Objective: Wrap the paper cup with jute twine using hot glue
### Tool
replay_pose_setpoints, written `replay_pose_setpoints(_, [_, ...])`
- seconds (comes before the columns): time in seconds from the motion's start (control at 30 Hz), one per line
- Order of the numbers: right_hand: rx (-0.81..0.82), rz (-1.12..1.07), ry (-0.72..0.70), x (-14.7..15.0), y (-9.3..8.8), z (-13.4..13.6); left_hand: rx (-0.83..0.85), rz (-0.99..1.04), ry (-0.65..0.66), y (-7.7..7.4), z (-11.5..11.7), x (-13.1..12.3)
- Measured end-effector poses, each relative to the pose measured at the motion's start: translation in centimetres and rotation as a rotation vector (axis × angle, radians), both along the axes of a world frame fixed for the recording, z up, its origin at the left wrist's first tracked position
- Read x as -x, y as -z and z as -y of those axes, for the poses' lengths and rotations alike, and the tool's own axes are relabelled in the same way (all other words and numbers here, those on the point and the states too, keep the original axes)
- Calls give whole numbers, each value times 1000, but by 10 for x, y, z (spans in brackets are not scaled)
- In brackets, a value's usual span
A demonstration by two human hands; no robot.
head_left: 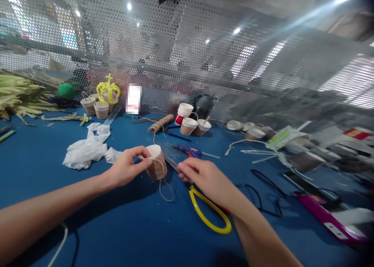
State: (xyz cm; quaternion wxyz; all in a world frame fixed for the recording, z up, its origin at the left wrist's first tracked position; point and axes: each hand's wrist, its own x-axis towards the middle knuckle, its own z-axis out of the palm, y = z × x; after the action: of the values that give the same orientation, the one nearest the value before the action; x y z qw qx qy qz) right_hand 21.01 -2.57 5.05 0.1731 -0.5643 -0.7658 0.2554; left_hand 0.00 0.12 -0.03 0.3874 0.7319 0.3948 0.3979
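The left fingers (143, 165) pinch a fabric-wrapped cup (158, 169) by its rim, holding it tilted over the table (146, 236). Twine (173, 197) circles the cup and hangs in a loop, lower right of these fingers. The right fingers (186, 168) are closed around the middle of the scissors (222, 230), yellow handle below them, blades pointing toward the cup; whether they touch it I cannot tell. A glue gun (189, 151) lies just beyond the right fingers, a twine roll (162, 123) farther off, and white cloth (84, 153) left of the left fingers.

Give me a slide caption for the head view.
Left hand pinches a brown cup; right hand holds yellow-handled scissors.
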Motion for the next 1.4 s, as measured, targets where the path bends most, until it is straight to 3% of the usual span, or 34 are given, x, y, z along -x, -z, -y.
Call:
replay_pose_setpoints(0.17, [-196,405,350,-30,3,-35,9,-10,18,4,2,-1])
replay_pose_setpoints(0.3, [-121,502,397,-47,25,-59,-16,-63,2,4,3,-1])
replay_pose_setpoints(0.5, [-38,451,424,-59,45,-75,-38,-147,6,-3,2,1])
replay_pose_setpoints(0.7, [-80,220,493,-55,33,-64,-28,-165,11,-4,0,2])
replay_pose_setpoints(0.8, [-104,45,456,-41,17,-46,-20,-157,27,-4,-2,3])
replay_pose_setpoints(0.9, [9,-350,257,-24,2,-23,3,-151,34,-4,-2,3])
replay_pose_setpoints(0.97, [16,-453,187,-15,-3,-8,16,-138,27,-3,-2,3])
replay_pose_setpoints(1.17, [23,-292,130,-6,6,17,53,-97,-17,0,-2,2])
replay_pose_setpoints(1.4, [-266,-15,27,-5,10,19,84,-58,-23,1,0,0])
